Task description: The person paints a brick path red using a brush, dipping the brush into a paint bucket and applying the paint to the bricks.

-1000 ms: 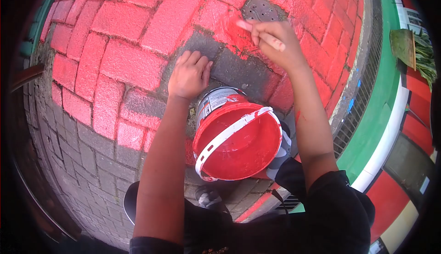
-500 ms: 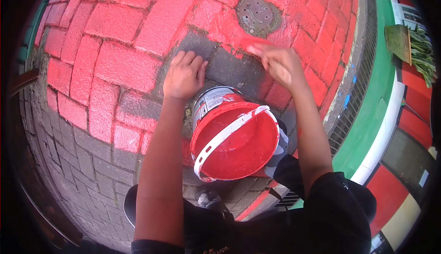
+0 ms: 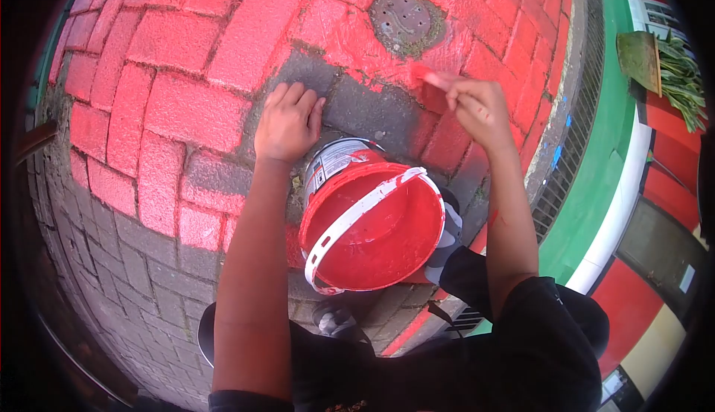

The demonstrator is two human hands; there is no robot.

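My left hand (image 3: 289,123) rests with curled fingers on the grey, unpainted bricks (image 3: 309,73), and nothing shows in it. My right hand (image 3: 477,110) grips a small paintbrush (image 3: 422,74), mostly covered by the fingers; its red tip is at the wet red paint by the edge of the bare grey patch. Between my forearms stands a paint bucket (image 3: 372,226), tilted in view, with red paint inside and a white handle (image 3: 357,214) lying across its mouth. Red-painted bricks (image 3: 197,114) surround the grey patch.
A round drain cover (image 3: 402,18) is set in the paving ahead. On the right run a metal grating (image 3: 570,151), a green strip (image 3: 607,181) and a white kerb (image 3: 614,226). A planter with leaves (image 3: 674,77) stands beyond. Unpainted grey bricks (image 3: 149,278) lie at lower left.
My right hand has moved to the right with the paintbrush, along the painted edge. My left hand stays on the same bricks; the whole view has shifted slightly.
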